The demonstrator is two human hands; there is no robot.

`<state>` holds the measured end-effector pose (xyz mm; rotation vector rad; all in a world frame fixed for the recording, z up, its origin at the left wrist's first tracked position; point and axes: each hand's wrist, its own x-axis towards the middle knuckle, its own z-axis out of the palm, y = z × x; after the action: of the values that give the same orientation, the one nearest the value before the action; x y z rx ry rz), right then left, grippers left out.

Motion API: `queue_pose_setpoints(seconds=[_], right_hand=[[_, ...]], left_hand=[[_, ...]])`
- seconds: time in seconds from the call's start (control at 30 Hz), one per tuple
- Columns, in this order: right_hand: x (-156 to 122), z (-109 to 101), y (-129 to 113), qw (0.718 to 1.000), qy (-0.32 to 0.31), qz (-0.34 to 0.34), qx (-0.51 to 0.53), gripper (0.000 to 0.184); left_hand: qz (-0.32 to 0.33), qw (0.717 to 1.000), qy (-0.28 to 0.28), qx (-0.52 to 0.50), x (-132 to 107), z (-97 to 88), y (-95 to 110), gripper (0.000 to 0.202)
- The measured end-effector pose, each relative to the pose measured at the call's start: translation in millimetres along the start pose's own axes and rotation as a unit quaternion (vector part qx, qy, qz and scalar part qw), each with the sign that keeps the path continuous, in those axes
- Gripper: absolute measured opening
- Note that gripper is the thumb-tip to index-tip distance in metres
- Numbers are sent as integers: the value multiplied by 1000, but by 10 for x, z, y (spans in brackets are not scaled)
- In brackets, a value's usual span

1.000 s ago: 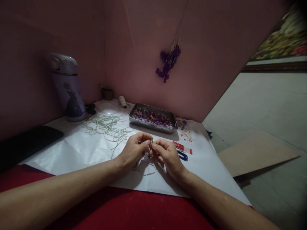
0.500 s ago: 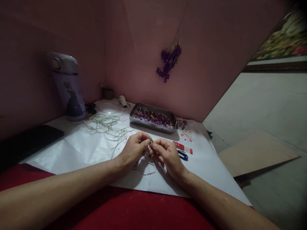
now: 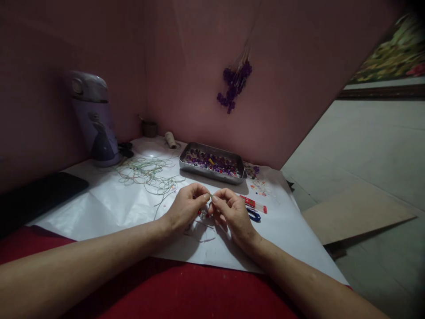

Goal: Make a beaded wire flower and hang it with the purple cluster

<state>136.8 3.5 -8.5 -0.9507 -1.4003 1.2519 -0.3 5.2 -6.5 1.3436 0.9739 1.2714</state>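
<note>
Over the white paper [image 3: 116,208], my left hand [image 3: 187,204] and my right hand [image 3: 232,210] meet, thumbs and forefingers pinched on a small green cord [image 3: 210,196]. Just below the fingertips hang red and clear beads [image 3: 202,214], partly hidden by the fingers. Several short pieces of thread lie on the paper under the hands. Right of my right hand are a red-and-clear plastic case [image 3: 255,204] and a blue-handled thread snipper [image 3: 253,215].
Behind the hands stands a metal tray [image 3: 212,173] of mostly purple beads. Tangled cords [image 3: 146,173] lie to the left, near a purple bottle [image 3: 96,124] and a black flat object [image 3: 43,195]. A thread spool [image 3: 170,140] lies at the back; purple beadwork [image 3: 234,84] hangs on the wall.
My fingertips have shifted slightly on the green cord, and the red and clear beads below show a little more. Everything else stays in place.
</note>
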Motion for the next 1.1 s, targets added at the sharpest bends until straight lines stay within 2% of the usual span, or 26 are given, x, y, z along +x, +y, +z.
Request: queue_pose_setpoints(seconds=[0.27, 0.6, 0.9, 1.1], right_hand=[[0, 3, -10, 1000, 4, 5, -3, 19], [4, -7, 14, 1000, -2, 0, -15, 19], [13, -7, 27, 1000, 3, 1, 11, 23], [32, -23, 74, 999, 28, -26, 32, 16]], left_hand=[[-10, 999, -38, -34, 4, 7, 19, 12], [5, 999, -40, -32, 10, 3, 17, 9], [3, 1000, -11, 1, 16, -12, -24, 10], [-5, 1000, 25, 1, 1, -9, 17, 15]])
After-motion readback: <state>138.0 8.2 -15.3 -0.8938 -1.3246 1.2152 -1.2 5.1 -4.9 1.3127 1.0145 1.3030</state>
